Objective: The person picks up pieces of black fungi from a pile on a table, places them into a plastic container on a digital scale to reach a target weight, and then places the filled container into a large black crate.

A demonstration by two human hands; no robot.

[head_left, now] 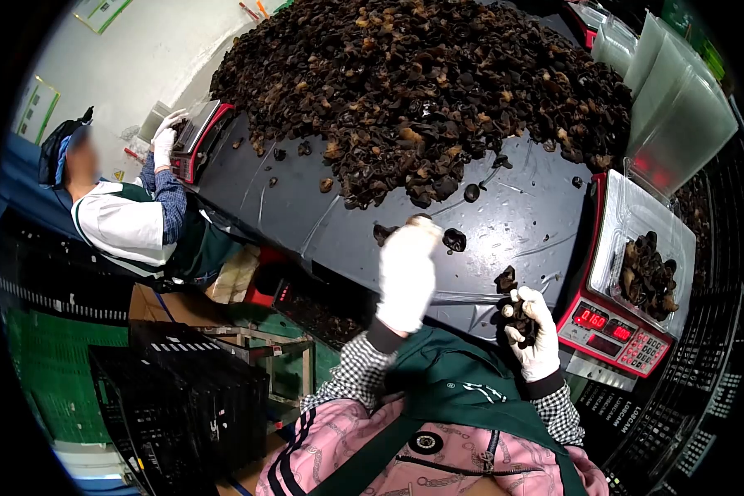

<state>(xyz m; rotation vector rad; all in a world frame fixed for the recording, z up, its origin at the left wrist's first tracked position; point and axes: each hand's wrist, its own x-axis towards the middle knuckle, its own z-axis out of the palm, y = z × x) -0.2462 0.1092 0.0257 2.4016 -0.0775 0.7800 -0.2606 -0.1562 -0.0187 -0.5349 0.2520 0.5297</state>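
While crinkled, dark-brown fungus pcs (519,324) were gripped in the white-gloved R hand (537,335), the white-gloved L hand (409,273) was held nearer the loose brown fungus heap (422,99), spread just ahead on the black, plastic-covered surface (331,236); L grip couldn't be read (blur).

A pale wall (165,54) stands over on the left, 2 green-edged notices (36,110) on it. The broad table (293,194) has a dark, creased top, and light strikes it in a whitish glare. Beside it I see black crates (174,397) near a narrow-framed stand (307,368). Green (54,364) shows lower left, whether floor or mat I can't tell.
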